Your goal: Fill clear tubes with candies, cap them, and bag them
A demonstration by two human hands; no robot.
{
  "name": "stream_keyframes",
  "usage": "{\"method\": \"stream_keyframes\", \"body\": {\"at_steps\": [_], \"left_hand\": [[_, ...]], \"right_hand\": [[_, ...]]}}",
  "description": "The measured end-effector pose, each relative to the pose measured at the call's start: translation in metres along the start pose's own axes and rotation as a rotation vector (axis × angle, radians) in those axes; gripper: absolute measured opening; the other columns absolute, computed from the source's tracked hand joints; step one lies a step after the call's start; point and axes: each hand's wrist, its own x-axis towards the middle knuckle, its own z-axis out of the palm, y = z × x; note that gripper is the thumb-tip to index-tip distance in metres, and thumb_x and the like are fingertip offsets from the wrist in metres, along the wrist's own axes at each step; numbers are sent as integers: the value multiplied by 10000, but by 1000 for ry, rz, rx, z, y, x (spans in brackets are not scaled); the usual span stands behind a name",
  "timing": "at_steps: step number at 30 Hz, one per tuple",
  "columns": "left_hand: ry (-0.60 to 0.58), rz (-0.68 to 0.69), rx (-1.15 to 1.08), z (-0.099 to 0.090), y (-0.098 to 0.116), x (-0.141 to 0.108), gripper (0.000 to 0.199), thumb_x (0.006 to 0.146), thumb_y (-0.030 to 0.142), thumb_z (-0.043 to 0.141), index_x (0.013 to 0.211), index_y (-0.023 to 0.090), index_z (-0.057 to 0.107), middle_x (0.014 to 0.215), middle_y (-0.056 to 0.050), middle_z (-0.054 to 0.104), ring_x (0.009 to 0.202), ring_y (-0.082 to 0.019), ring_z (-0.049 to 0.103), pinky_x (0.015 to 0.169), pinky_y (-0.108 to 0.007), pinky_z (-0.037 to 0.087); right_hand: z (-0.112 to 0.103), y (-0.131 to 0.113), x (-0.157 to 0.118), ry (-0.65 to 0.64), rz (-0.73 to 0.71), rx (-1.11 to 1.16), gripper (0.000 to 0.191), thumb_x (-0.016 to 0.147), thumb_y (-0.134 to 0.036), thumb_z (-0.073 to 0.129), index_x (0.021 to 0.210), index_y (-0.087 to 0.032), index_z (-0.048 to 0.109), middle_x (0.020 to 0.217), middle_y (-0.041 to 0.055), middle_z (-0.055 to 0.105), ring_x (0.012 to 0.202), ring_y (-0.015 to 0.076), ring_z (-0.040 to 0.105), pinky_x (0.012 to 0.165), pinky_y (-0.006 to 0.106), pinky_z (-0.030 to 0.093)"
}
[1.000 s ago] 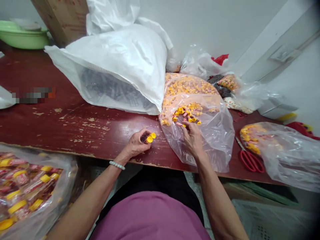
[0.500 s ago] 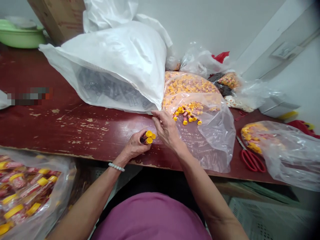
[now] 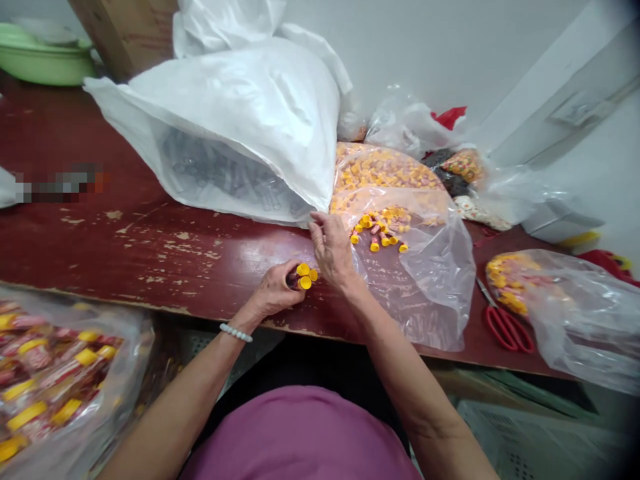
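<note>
My left hand (image 3: 276, 288) is closed around a small bundle of tubes with yellow caps (image 3: 305, 283), caps facing up and to the right. Three caps show; the fingers hide most of the tubes. My right hand (image 3: 333, 250) is beside it, fingers loosely bent and a little apart, with nothing visible in them. Its fingertips are at the front right corner of a large white sack (image 3: 260, 100), and I cannot tell whether they touch it. Clear plastic tubes (image 3: 235, 177) lie inside the sack's mouth. Right of my right hand, small yellow-capped pieces (image 3: 383, 227) spill from a clear bag (image 3: 435, 267).
Red-handled scissors (image 3: 507, 327) lie at the right on the worn red table (image 3: 125, 247), near another clear bag (image 3: 580, 307). Lower left, an open bag (image 3: 135, 353) holds many filled yellow-capped tubes. A green basin (image 3: 45, 60) stands at the far left.
The view has shifted slightly, so most things appear a little farther right. My left hand keeps its bundle. My right hand stays by the sack's corner with its fingers slightly rearranged.
</note>
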Motion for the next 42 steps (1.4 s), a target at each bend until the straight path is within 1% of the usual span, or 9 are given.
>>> {"method": "stream_keyframes", "body": {"at_steps": [3, 9, 20, 24, 27, 31, 35, 38, 42], "left_hand": [[21, 5, 2, 1, -3, 0, 265, 623, 168, 556, 888, 166, 550, 723, 32, 571, 616, -106, 505, 572, -197, 384], [30, 61, 20, -1, -3, 0, 360, 620, 187, 581, 979, 177, 566, 763, 33, 598, 654, -119, 520, 627, -218, 410], [18, 60, -43, 0, -6, -1, 378, 625, 211, 595, 1000, 170, 572, 841, 4, 641, 720, -154, 579, 680, -248, 465], [56, 8, -5, 1, -1, -3, 327, 631, 176, 566, 958, 174, 576, 763, 22, 612, 663, -130, 567, 630, -220, 450], [66, 7, 16, 1, 2, -2, 300, 632, 172, 557, 931, 170, 580, 758, 18, 606, 656, -125, 561, 618, -213, 443], [64, 15, 73, 1, 2, -2, 316, 631, 168, 553, 945, 181, 578, 752, 20, 606, 652, -128, 553, 612, -217, 432], [60, 8, 57, 2, 0, -2, 390, 613, 149, 560, 999, 199, 560, 825, 11, 622, 689, -136, 579, 633, -221, 443], [61, 15, 46, 2, 0, -2, 415, 600, 130, 559, 1009, 203, 554, 870, -1, 631, 734, -147, 596, 666, -229, 454], [66, 5, 31, 3, 0, -2, 438, 610, 137, 574, 1041, 206, 528, 888, -3, 632, 728, -147, 604, 661, -234, 462]], "right_hand": [[-17, -5, -12, -1, 17, 65, 226, 941, -280, 395, 1069, -198, 561, 938, 49, 625, 883, 164, 569, 824, 310, 452], [-33, -31, -56, -285, -35, -17, 327, 908, -229, 401, 1213, -183, 507, 998, 69, 642, 945, 209, 525, 868, 382, 400], [-37, -37, -62, -353, -41, -7, 537, 846, -232, 463, 1371, -175, 364, 1162, 97, 605, 1092, 236, 497, 942, 426, 361], [-54, 1, -58, -62, 134, 98, 370, 907, -241, 395, 1269, -207, 467, 1130, 75, 614, 1028, 182, 549, 905, 365, 421], [-62, 53, -46, 87, 273, -108, 292, 895, -261, 411, 1117, -183, 585, 1054, 93, 633, 964, 199, 556, 881, 392, 424], [-61, 120, -39, -31, 336, -386, 257, 795, -283, 558, 995, -157, 660, 1068, 141, 611, 1033, 257, 509, 929, 461, 375], [-54, 150, -37, -50, 393, -365, 168, 777, -240, 550, 850, -158, 677, 989, 133, 626, 990, 253, 525, 910, 442, 387], [-56, 134, -34, 16, 430, -303, 219, 831, -255, 474, 920, -141, 638, 914, 116, 636, 854, 213, 558, 827, 395, 431], [-63, 56, -38, -16, 353, 94, 256, 870, -368, 490, 1027, -189, 581, 857, 27, 639, 674, 134, 546, 644, 274, 457]]}}
